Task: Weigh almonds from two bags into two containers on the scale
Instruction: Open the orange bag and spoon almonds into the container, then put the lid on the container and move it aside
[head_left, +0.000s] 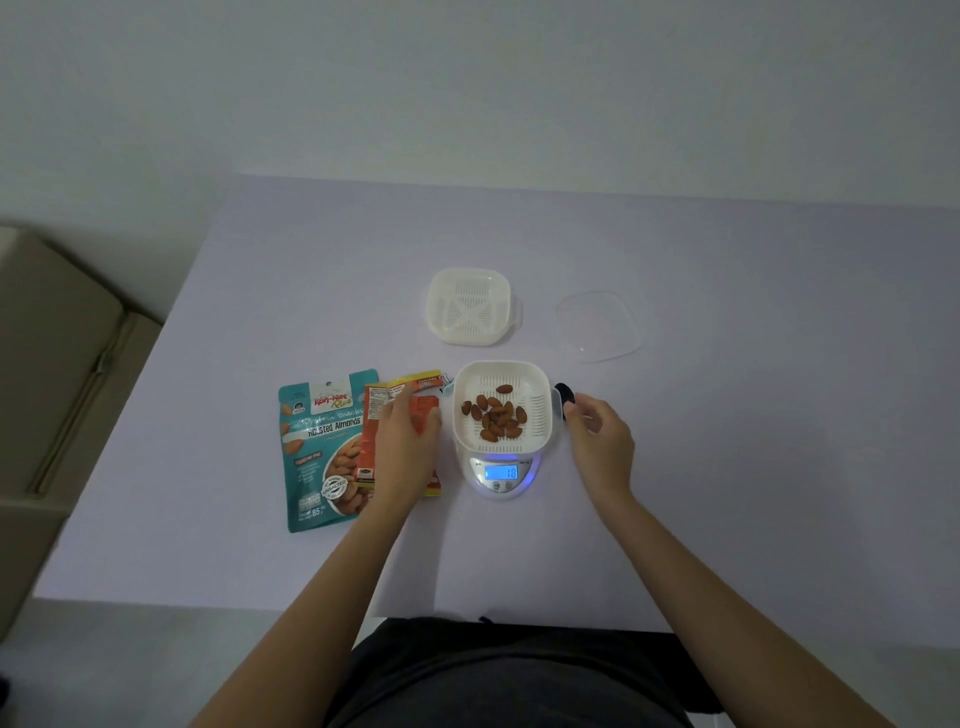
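A white slotted container (540, 400) sits on the small digital scale (501, 475), whose blue display is lit. Several brown almonds (496, 413) lie in its middle. A second white container (470, 305) stands empty farther back. Two almond bags lie flat left of the scale: a teal bag (317, 452) and an orange bag (382, 410) partly over it. My left hand (408, 436) rests flat on the orange bag, fingers straight. My right hand (600, 436) hovers just right of the scale, fingers loosely curled near a small black object (563, 395); whether it touches it is unclear.
A clear plastic lid (597, 325) lies at the back right of the lilac table (260, 312). A beige cardboard box (57, 364) stands off the table's left side. A pale wall rises behind the table's far edge.
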